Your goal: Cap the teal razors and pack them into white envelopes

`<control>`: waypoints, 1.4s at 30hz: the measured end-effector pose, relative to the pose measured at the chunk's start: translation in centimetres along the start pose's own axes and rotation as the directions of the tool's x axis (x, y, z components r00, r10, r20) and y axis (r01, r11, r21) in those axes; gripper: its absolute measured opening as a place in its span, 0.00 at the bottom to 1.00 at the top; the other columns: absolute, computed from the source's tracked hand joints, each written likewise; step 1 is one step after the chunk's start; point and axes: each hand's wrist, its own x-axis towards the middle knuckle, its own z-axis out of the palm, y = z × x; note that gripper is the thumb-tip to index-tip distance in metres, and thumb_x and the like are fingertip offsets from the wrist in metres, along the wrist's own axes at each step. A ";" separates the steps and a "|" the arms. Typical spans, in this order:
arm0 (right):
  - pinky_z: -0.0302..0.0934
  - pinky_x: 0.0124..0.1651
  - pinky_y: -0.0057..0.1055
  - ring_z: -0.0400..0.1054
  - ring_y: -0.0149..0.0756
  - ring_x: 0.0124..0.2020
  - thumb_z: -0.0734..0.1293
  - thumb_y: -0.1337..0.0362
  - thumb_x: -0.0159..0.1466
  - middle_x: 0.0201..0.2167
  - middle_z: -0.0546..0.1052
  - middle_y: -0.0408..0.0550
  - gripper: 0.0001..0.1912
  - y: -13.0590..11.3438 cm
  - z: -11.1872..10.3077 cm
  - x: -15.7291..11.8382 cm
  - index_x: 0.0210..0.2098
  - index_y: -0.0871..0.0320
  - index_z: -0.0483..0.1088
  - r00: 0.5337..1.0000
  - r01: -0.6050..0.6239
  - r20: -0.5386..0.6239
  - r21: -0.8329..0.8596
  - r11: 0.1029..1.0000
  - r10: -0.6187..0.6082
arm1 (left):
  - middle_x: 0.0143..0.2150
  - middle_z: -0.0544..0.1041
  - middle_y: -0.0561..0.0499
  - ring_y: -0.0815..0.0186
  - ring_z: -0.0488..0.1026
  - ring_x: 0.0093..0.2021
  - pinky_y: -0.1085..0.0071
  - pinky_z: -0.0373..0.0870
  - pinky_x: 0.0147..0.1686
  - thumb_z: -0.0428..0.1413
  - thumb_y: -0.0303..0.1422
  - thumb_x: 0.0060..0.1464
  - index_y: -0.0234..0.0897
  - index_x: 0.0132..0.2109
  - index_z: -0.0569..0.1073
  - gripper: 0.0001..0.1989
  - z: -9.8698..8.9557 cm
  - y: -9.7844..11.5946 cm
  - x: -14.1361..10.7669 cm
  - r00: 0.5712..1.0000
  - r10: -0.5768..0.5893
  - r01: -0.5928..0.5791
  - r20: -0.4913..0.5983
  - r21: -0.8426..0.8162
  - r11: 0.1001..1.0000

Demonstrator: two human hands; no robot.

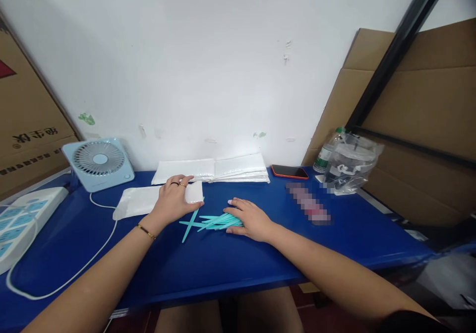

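Note:
My left hand [174, 198] rests over the right end of a flat white sleeve [139, 201], its fingers and thumb spread apart across it. The thumb is close to the tip of a teal plastic stick [190, 228], which lies crossed over another. To the right, my right hand [252, 219] curls over a loose bundle of teal plastic sticks [217, 222], with the thumb on the near side and the fingers on the far side. The right ends of these sticks are hidden under the palm. Behind both hands, a stack of white sleeves [238, 169] lies against the wall.
On the blue table [178, 273] stand a light blue fan [98, 164] and a white power strip [33, 219] with a cable. A phone [289, 171], a blurred-out item [308, 204], a bottle [325, 154] and a clear plastic bag [353, 164] are on the right. Cardboard flanks both sides.

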 end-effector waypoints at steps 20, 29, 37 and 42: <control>0.57 0.31 0.27 0.66 0.30 0.27 0.67 0.64 0.58 0.26 0.74 0.44 0.06 3.5 -2.7 4.5 0.34 0.58 0.73 0.977 -0.162 -0.092 0.273 0.948 0.193 | 0.33 0.77 0.51 0.64 0.72 0.33 0.71 0.60 0.32 0.47 0.31 0.55 0.39 0.34 0.72 0.08 6.3 1.7 1.5 0.801 0.067 -0.461 0.595 0.541 0.703; 0.58 0.33 0.27 0.67 0.32 0.30 0.68 0.62 0.56 0.29 0.75 0.45 0.08 7.6 -2.4 3.2 0.34 0.57 0.77 0.972 -0.180 -0.082 0.346 0.921 0.221 | 0.38 0.77 0.52 0.64 0.72 0.38 0.71 0.62 0.36 0.50 0.34 0.54 0.41 0.38 0.74 0.08 7.2 -0.1 2.1 0.820 0.064 -0.418 0.568 0.519 0.746; 0.55 0.43 0.32 0.64 0.36 0.39 0.70 0.58 0.56 0.34 0.69 0.46 0.07 5.6 -2.5 3.2 0.32 0.52 0.77 0.977 -0.089 -0.175 0.196 0.977 0.124 | 0.30 0.76 0.53 0.66 0.70 0.29 0.73 0.60 0.24 0.56 0.43 0.46 0.40 0.32 0.74 0.12 4.5 1.5 0.7 0.685 -0.170 -0.246 0.708 0.444 0.861; 0.50 0.47 0.37 0.63 0.37 0.41 0.71 0.56 0.55 0.34 0.70 0.44 0.08 3.9 -2.4 3.4 0.32 0.52 0.77 0.996 -0.073 -0.048 0.167 0.983 0.082 | 0.29 0.77 0.54 0.66 0.71 0.29 0.74 0.59 0.24 0.54 0.36 0.48 0.40 0.30 0.73 0.06 5.6 1.2 0.5 0.753 -0.154 -0.223 0.640 0.469 0.855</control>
